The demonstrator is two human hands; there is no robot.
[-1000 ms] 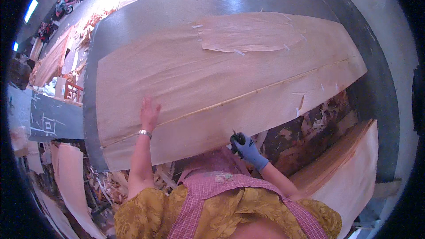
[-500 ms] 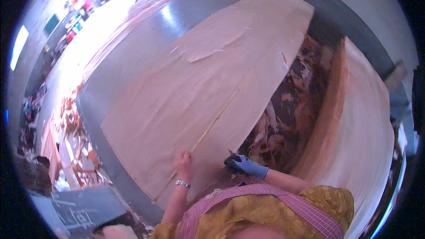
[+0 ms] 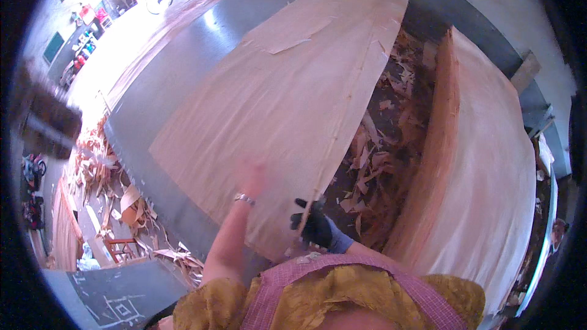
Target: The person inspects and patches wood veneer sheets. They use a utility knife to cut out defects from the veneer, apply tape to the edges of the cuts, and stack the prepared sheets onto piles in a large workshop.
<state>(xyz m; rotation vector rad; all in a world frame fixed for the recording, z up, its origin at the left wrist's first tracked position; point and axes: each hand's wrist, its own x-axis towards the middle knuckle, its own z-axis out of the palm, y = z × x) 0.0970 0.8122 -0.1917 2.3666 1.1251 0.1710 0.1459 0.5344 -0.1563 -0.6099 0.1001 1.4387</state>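
A large, pale sheet of wood veneer [image 3: 263, 110] lies on a grey table, with a smaller torn piece of veneer on its far part. My left hand [image 3: 252, 177], bare and with a metal watch at the wrist, is over the near part of the sheet; motion smears its fingers. Along the sheet's right side runs a long, thin wooden stick [image 3: 333, 140]. My right hand [image 3: 318, 227], in a black and blue-grey work glove, is closed around the stick's near end by the sheet's near right edge. Whether it also holds something else cannot be made out.
A thick stack of veneer sheets [image 3: 477, 165] stands on the right. Veneer scraps [image 3: 367, 189] fill the gap beside it, and more scraps [image 3: 95, 153] lie left of the grey table [image 3: 147, 104]. A blurred dark brown object [image 3: 49, 116] is at far left; a person [image 3: 557, 232] is at far right.
The thin stick has shifted right across the sheet, toward its right edge. My left hand has come off the stick and moved forward; my right hand now grips the stick's near end.
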